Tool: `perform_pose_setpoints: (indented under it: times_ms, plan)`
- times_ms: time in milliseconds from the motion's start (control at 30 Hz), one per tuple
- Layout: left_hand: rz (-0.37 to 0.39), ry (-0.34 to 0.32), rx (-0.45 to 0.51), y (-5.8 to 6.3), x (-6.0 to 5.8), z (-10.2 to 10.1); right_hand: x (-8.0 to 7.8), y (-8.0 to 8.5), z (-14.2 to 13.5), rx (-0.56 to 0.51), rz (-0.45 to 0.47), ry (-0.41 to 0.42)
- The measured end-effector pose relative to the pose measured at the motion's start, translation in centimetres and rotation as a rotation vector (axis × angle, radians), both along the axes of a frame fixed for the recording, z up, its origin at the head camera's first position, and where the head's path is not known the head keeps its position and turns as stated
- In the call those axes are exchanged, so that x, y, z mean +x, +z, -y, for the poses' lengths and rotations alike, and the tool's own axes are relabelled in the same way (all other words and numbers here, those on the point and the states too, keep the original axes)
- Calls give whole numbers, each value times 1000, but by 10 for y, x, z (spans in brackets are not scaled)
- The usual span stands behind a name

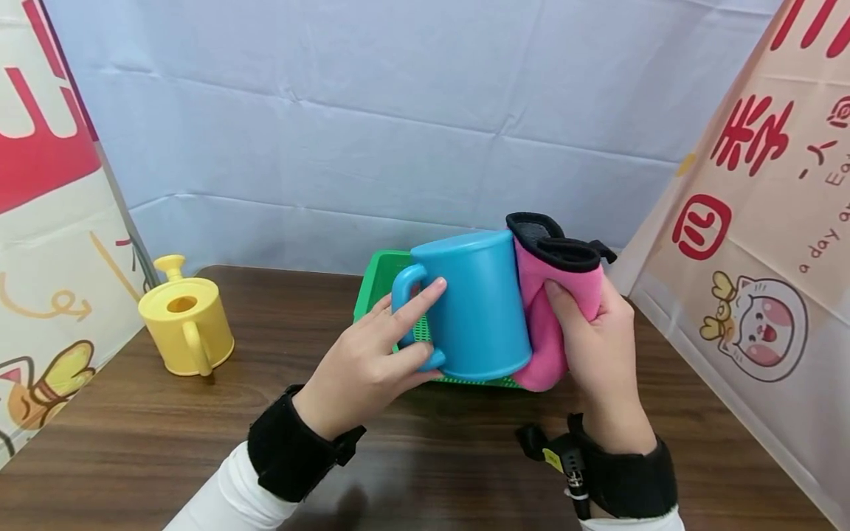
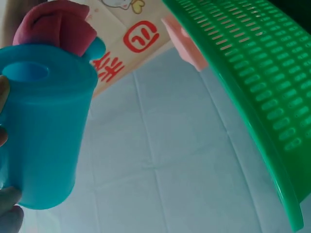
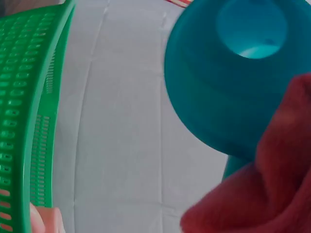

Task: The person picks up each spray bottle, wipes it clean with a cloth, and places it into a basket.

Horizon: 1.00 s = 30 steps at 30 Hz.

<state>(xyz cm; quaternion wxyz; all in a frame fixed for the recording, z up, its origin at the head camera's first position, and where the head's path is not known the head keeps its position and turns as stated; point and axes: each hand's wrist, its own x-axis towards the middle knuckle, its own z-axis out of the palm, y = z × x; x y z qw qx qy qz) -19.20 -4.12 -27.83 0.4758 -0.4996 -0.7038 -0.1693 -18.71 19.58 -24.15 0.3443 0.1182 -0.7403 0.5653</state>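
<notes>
My left hand [image 1: 375,354] grips the handle of a blue plastic watering can [image 1: 474,310], its index finger lying along the side. In the left wrist view the watering can [image 2: 43,131] shows an oval opening in its top. My right hand [image 1: 598,354] holds a folded pink cloth item [image 1: 561,284] with black edging, pressed against the can's right side. The cloth [image 3: 272,189] also appears in the right wrist view beside the can [image 3: 209,97]. Behind and below both is a green slotted basket [image 1: 381,276], mostly hidden by the can.
A yellow watering can [image 1: 189,324] stands on the wooden table [image 1: 279,310] at the left. A pale blue cloth backdrop [image 1: 332,133] rises behind, with printed sheets [image 1: 750,243] on both sides. A peach-coloured thing [image 2: 184,43] is near the basket, its kind unclear.
</notes>
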Motion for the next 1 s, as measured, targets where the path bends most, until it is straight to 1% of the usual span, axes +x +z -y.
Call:
perform_pose_setpoints:
  times_ms: [33,100,133,233,300,367,467,533,600,667,733,767,833,933,1000]
  plan:
    - [19,3,0,1,0,1,2,0,-1,-21,3,33]
    - [47,17,3,2,-1,3,6,-1,-2,-9,-17,78]
    - [55,29,8,2,-1,3,7,-1,-2,28,-51,99]
    - [67,74,34,3,-2,5,10,-4,-2,233,-195,128]
    - [74,100,70,3,-3,5,10,-4,1,360,-333,185]
    - [79,125,120,2,-4,5,9,-2,4,437,-438,259]
    - [88,161,196,1,-4,5,7,1,10,507,-518,340]
    - [85,175,215,0,-3,5,6,2,12,526,-524,370]
    - [82,166,187,0,-3,6,4,2,12,537,-516,374]
    - [73,134,135,0,-3,6,2,1,11,508,-497,388]
    - [67,89,76,0,-3,5,0,0,9,447,-454,383]
    - [60,70,54,-1,-2,3,0,-1,7,408,-424,360]
    - [43,43,19,-2,-1,1,-1,-3,3,321,-349,288]
    - [15,24,-37,-1,2,-3,-1,-6,0,198,-209,140]
    - [1,20,-79,0,5,-4,-3,-8,-2,114,-150,113]
